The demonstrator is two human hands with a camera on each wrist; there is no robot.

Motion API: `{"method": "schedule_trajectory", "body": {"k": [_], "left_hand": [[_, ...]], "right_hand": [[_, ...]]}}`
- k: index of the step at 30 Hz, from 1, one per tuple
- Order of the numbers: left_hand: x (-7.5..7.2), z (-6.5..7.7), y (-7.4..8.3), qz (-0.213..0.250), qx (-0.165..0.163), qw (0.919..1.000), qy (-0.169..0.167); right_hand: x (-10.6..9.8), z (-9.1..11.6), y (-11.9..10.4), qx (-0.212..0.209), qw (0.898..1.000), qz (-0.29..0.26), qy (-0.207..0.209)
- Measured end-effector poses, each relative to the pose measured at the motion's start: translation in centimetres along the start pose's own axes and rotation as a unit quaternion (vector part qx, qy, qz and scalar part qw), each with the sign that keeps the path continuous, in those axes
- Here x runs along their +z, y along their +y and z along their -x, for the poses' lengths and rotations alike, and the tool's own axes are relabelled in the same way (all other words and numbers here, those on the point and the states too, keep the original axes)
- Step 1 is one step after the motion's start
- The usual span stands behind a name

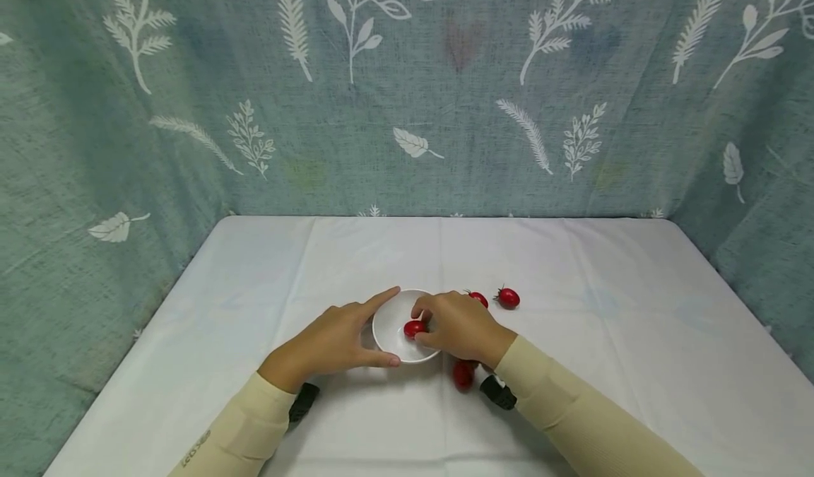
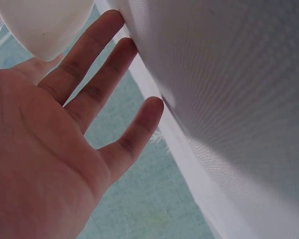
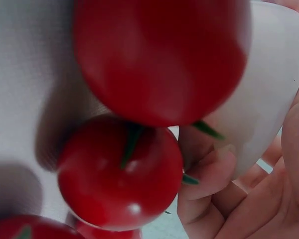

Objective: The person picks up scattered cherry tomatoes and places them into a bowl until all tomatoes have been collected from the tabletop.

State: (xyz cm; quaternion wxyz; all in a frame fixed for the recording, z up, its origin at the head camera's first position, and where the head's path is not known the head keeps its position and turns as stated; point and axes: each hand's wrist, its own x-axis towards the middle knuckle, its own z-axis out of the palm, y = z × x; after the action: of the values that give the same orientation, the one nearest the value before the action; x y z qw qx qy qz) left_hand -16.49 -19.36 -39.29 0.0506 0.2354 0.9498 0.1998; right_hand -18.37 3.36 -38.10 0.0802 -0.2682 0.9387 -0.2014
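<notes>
A white bowl (image 1: pixel 388 325) stands on the table, its rim spanned by my left hand (image 1: pixel 331 341), index finger at the far side and thumb at the near side. In the left wrist view the other fingers of that hand (image 2: pixel 45 144) spread out straight, tips at the tablecloth. Inside the bowl, my right hand (image 1: pixel 464 325) pinches a red cherry tomato (image 1: pixel 415 329) between thumb and fingers. Other cherry tomatoes (image 1: pixel 463 374) lie beneath and beside the right wrist. Close to the right wrist camera, a tomato (image 3: pixel 159 55) partly covers the bowl (image 3: pixel 269 74).
Two more cherry tomatoes lie beyond the right hand: one half hidden tomato (image 1: pixel 479 298) and one tomato with a green stem (image 1: pixel 508 297). A white cloth (image 1: pixel 636 392) covers the table. Behind it hangs a green leaf-patterned curtain (image 1: pixel 470 124).
</notes>
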Motion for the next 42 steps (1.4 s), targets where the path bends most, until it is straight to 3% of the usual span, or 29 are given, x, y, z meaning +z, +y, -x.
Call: {"method": "schedule_trajectory", "body": {"k": [8,15,21,33,42], "left_hand": [[0.0,0.0,0.1,-0.003,-0.008,0.9999,-0.008],[0.1,0.0,0.1,-0.004,0.001,1.0000,0.004],[0.0,0.1,0.2,-0.005,0.000,1.0000,0.007],[0.0,0.1,0.4,0.006,-0.001,1.0000,0.007],[0.1,0.0,0.3,0.000,-0.001,0.9999,0.012]], "right_hand": [[0.0,0.7,0.1,-0.020,0.998,0.007,0.052],[-0.8,2.3,0.5,-0.034,0.992,-0.057,0.109],[-1.3,3.2,1.1,-0.032,0.987,-0.070,0.138],[-1.5,3.4,3.1,-0.004,0.983,-0.068,0.168],[-1.8,3.1,4.6,0.023,0.987,-0.041,0.157]]}}
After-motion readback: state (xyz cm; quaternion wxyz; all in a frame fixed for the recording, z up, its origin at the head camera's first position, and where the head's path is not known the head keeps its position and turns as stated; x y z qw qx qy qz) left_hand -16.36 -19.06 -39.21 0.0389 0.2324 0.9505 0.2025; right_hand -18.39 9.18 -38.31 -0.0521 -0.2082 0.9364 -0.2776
